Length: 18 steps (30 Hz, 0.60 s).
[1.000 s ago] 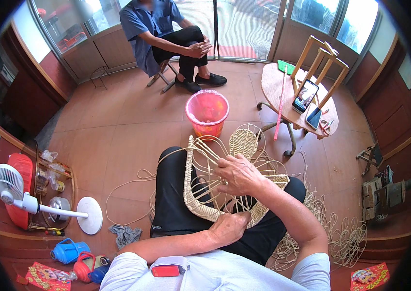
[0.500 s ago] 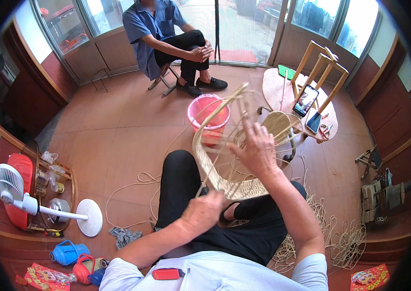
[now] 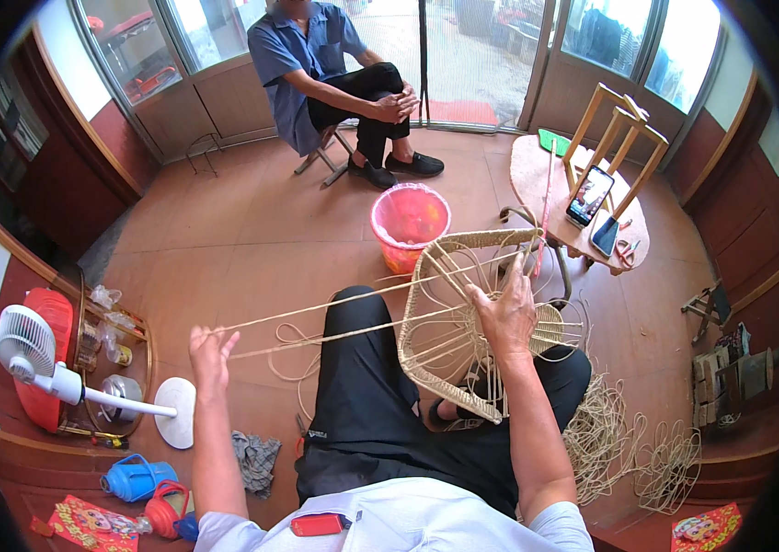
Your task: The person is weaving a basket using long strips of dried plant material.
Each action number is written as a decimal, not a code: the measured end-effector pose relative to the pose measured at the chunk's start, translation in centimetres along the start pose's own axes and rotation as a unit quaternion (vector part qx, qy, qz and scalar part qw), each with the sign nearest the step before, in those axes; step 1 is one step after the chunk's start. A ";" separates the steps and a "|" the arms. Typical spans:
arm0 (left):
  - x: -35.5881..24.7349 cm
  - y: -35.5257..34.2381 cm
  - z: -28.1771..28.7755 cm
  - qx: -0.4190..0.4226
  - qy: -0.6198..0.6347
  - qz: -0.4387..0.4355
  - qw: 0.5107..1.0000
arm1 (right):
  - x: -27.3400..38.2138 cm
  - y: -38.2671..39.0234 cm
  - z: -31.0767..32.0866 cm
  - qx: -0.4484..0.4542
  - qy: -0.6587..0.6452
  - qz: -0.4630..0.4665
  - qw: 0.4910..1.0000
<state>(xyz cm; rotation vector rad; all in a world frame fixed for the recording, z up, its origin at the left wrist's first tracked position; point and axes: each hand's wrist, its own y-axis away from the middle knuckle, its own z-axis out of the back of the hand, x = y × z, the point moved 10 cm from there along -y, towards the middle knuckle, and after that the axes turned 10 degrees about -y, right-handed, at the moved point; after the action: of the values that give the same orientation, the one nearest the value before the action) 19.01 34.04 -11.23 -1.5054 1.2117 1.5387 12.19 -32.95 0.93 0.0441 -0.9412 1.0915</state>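
Note:
A straw-coloured woven frame [image 3: 412, 304] with a cord-wrapped rim and radiating strands stands tilted over my lap. Out to the left, my left hand [image 3: 211, 357] is closed on a pale cord [image 3: 334, 304], whose two taut lengths run right to the frame. My right hand [image 3: 507, 317] is raised at the frame's right part. Its thumb and fingers close around strands of the cord below the upper right corner, though the exact grip is partly hidden. Behind and below it shows a round woven part [image 3: 550, 324] with spread loose ends.
Loose cord [image 3: 606, 428] lies heaped by my right knee. Ahead stands a pink bucket [image 3: 411, 216]. A small table [image 3: 526, 175] at right holds phones, pliers and a wooden frame. At left are a white fan [image 3: 26, 345] and a blue jug [image 3: 135, 478]. A seated person [image 3: 316, 92] faces me.
My left hand has swung from the frame far out to the left, drawing the cord taut. The frame has turned and shifted right; my right hand has moved slightly right and down.

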 end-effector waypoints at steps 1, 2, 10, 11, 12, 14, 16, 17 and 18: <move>2.3 -0.2 1.9 -0.013 0.048 0.080 0.996 | -0.2 0.6 0.0 0.010 0.011 -0.015 1.000; 4.0 -0.1 3.3 -0.029 0.092 0.158 0.983 | -0.6 1.2 -0.3 0.020 0.021 -0.032 0.999; 7.3 -0.6 24.5 -0.098 -0.019 0.215 0.972 | 3.5 3.6 0.9 -0.036 0.009 0.040 0.999; 6.5 -1.4 26.5 -0.092 -0.293 0.195 0.931 | 3.9 2.8 0.2 -0.042 -0.019 0.037 0.998; 9.5 -1.3 23.3 -0.017 -0.480 0.244 0.843 | 4.3 1.8 -0.1 -0.053 -0.015 0.044 0.998; 11.3 0.2 6.2 0.238 -0.666 0.015 0.707 | 3.6 2.7 0.3 -0.054 0.000 0.048 0.997; 2.3 6.9 -11.3 0.169 -0.498 -0.208 0.825 | 2.4 3.2 1.2 -0.046 0.012 0.020 0.999; -2.4 11.2 -18.7 0.162 -0.445 -0.281 0.835 | 2.3 3.6 1.7 -0.048 0.012 0.019 0.999; -4.9 14.0 -23.2 0.170 -0.420 -0.251 0.855 | 2.7 3.9 2.1 -0.049 0.010 0.019 0.999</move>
<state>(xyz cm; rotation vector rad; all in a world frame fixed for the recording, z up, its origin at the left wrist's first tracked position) 15.39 8.35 -2.00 -0.6753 0.4709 1.2891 8.24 -29.97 2.53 -0.0653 -0.9796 1.0786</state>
